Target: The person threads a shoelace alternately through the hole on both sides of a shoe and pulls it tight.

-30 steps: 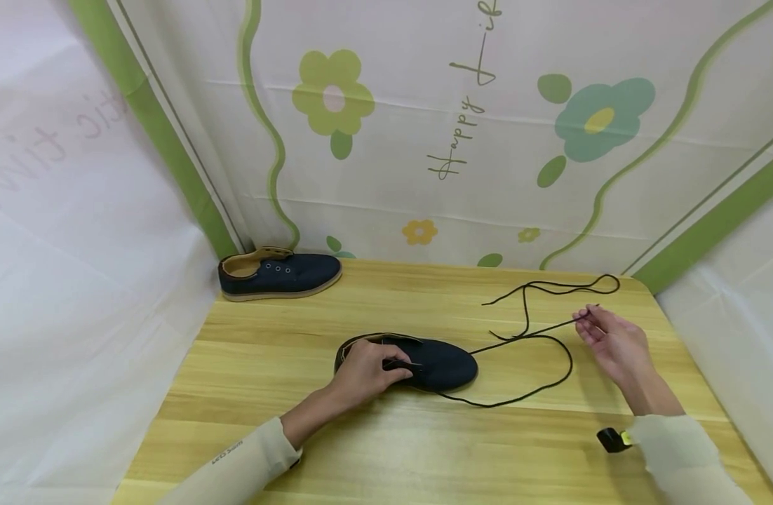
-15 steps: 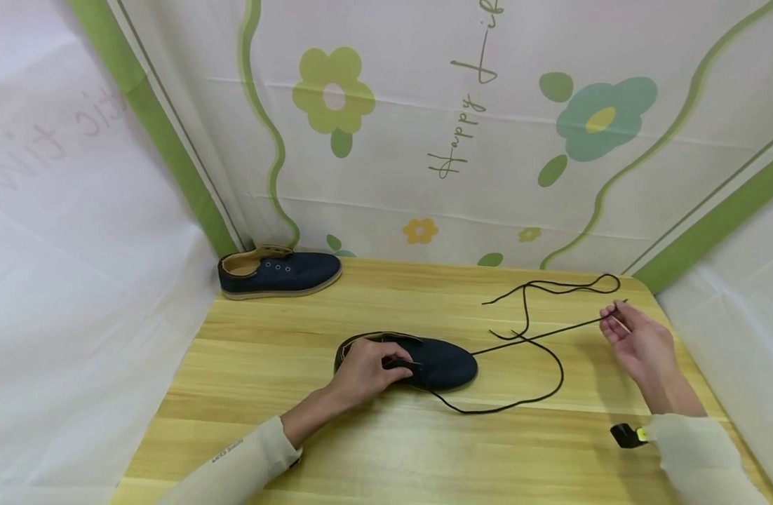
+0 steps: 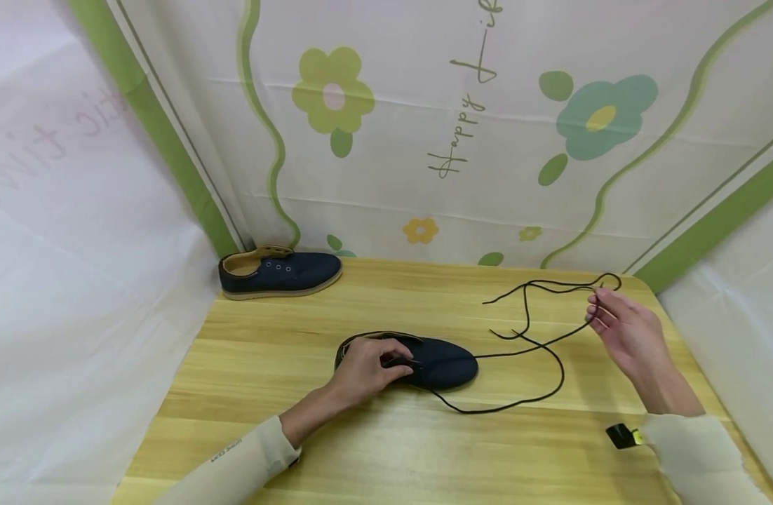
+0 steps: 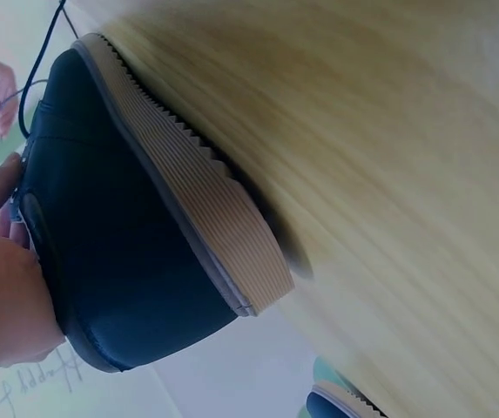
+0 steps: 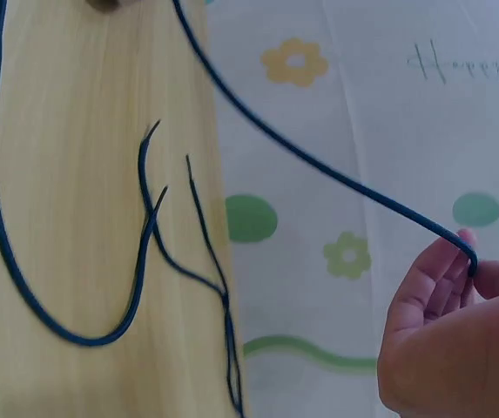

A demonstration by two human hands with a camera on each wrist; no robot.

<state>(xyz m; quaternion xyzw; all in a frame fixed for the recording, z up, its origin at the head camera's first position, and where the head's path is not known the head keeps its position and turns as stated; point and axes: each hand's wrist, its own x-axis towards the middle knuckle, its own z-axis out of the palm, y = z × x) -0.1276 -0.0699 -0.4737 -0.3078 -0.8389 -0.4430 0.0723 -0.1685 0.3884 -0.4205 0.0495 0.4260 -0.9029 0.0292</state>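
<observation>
A dark navy shoe [image 3: 451, 363] lies on the table, toe to the right; its ribbed tan sole [image 4: 197, 183] shows in the left wrist view. My left hand [image 3: 363, 370] lies over its opening and pinches the dark upper at the lacing flap, partly covering it. From the shoe runs a black shoelace [image 3: 506, 354]. Out to the right, my right hand [image 3: 634, 338] pinches this lace near one end between thumb and fingers, raised above the table. The right wrist view shows the held lace [image 5: 319, 165] bending over at the fingertips. Its other end [image 3: 525, 402] curves loosely in front.
A second navy shoe [image 3: 311, 272] without a lace stands at the back left of the wooden table [image 3: 462, 456]. Another black shoelace [image 3: 526, 308] lies loose at the back right. White printed curtains [image 3: 374, 196] enclose the table behind and on both sides.
My right hand first drew the lace further right, then came slightly back left and up, and the taut lace has slackened into a curve. The left hand and the shoe stayed in place.
</observation>
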